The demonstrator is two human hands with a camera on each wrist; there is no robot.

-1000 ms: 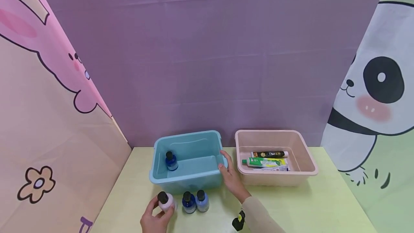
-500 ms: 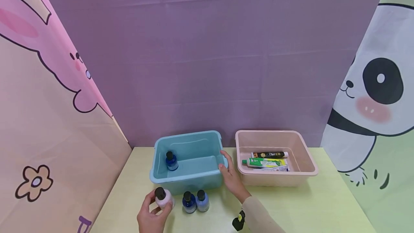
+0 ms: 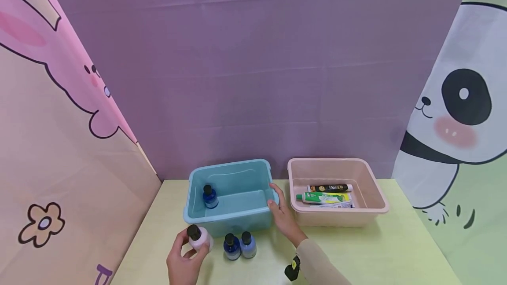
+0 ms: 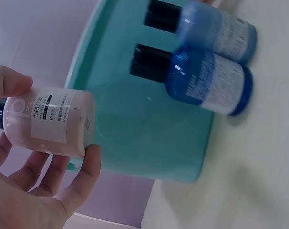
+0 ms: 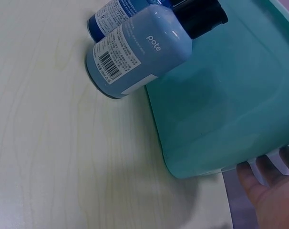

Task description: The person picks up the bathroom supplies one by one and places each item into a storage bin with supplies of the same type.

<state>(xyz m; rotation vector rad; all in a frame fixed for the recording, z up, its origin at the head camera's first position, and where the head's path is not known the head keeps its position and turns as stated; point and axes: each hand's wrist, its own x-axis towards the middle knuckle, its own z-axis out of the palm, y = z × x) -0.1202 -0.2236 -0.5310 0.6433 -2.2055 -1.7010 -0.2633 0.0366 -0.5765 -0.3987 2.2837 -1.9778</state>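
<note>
My left hand [image 3: 185,261] holds a pale pink bottle [image 4: 54,119] with a black cap, between thumb and fingers. In the head view the bottle is tilted in front of the blue tub's [image 3: 225,223] front left corner; the left wrist view shows it off the table. My right hand [image 3: 286,221] grips the tub's right rim; part of its fingers is hidden in the right wrist view. A dark blue bottle [image 3: 232,249] and a light blue bottle [image 3: 248,246] stand side by side before the tub. Inside the tub, at its left, another dark blue bottle [image 3: 210,198] stands upright.
To the right stands a pink tub [image 3: 340,219]. It holds a black toothpaste tube [image 3: 330,188], a green and yellow tube [image 3: 325,198] and a whitish tube [image 3: 336,205]. Behind both tubs rises a purple cloth wall [image 3: 253,78]. The pale table [image 3: 376,254] continues in front.
My left hand has moved a little left and up with the pink bottle, away from the two standing bottles. The right hand and the blue tub have stayed in place.
</note>
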